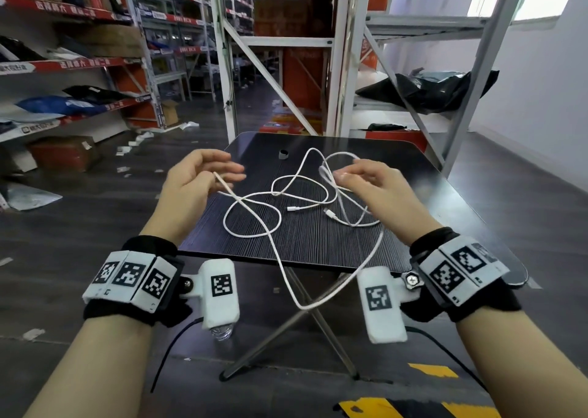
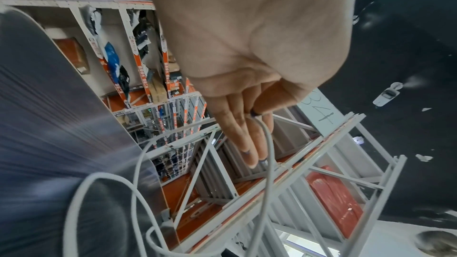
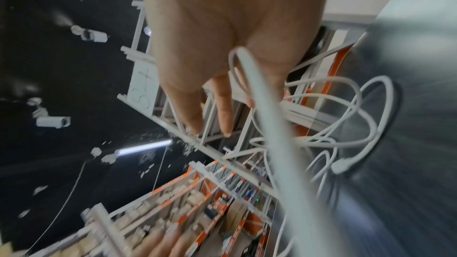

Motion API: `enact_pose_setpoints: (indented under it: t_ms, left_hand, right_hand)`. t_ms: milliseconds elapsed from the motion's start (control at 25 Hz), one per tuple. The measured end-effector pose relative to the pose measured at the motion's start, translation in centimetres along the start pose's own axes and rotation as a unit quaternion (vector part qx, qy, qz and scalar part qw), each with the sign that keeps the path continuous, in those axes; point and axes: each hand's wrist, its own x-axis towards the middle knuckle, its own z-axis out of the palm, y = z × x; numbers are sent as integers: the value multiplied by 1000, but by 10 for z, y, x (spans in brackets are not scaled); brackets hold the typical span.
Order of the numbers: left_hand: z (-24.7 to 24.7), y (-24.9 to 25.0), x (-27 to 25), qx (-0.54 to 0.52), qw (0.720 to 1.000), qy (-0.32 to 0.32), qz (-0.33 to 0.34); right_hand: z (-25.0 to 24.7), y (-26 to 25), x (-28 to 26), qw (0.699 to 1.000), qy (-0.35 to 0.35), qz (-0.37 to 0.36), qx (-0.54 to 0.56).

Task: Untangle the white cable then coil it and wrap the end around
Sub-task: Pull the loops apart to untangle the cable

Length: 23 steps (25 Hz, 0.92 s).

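Observation:
The white cable (image 1: 254, 209) lies tangled in several loops on the black table (image 1: 413, 179), with both connectors (image 1: 292, 208) loose near the middle. One long loop hangs off the front edge toward me. My left hand (image 1: 222, 172) is raised over the table's left edge. In the left wrist view its thumb pinches a strand (image 2: 269, 163) against the fingers (image 2: 247, 144). My right hand (image 1: 345, 174) hovers over the right side of the tangle and pinches a strand at its fingertips. In the right wrist view the cable (image 3: 268, 124) runs across that hand's palm.
A small grey ring (image 1: 283, 154) stands near the table's far edge. Metal shelving racks (image 1: 343, 68) rise behind the table and on the left. Crossed folding legs (image 1: 305, 316) and a clear bottle (image 1: 222, 331) are below the front edge.

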Motion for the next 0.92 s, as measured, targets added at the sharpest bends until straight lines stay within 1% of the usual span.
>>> enact_pose_setpoints:
  t_ms: [120,200,280,360,480,560,680,760,800,840,880,920]
  left_hand:
    - [23,10,0,-16,998,-49,28]
    - [38,17,-2,-33,995,-84,36]
    - [48,21,-3,-40,991,-120,40]
    - [54,22,-4,-37,989,-135,42]
    - [54,22,-2,-22,992,-115,50]
    - [50,19,1,6,995,-77,70]
    - [38,11,6,44,996,18,70]
    - [30,0,9,80,992,84,40]
    - [28,-7,12,101,990,102,15]
    - [26,-14,14,122,987,107,-16]
    - [26,-21,15,138,985,94,-43]
    - [28,-27,16,152,984,65,-62]
  right_hand:
    - [19,-15,-10,995,-82,-22,-50]
    - [29,-20,-14,989,-131,-19,-65]
    - [38,-21,-15,987,-144,-27,-71]
    - [43,-20,-11,990,-118,-48,-68]
    - [41,-13,-2,996,-63,-57,-41]
    - [36,-8,3,998,-19,-64,-1]
    - [21,-4,6,995,17,-74,58]
    - [8,-1,7,992,52,-50,100]
    - [2,1,8,988,75,-38,127]
    - [-3,4,8,982,97,-24,158]
    - [-8,7,9,974,116,-9,193]
    - [-13,10,9,965,130,6,226]
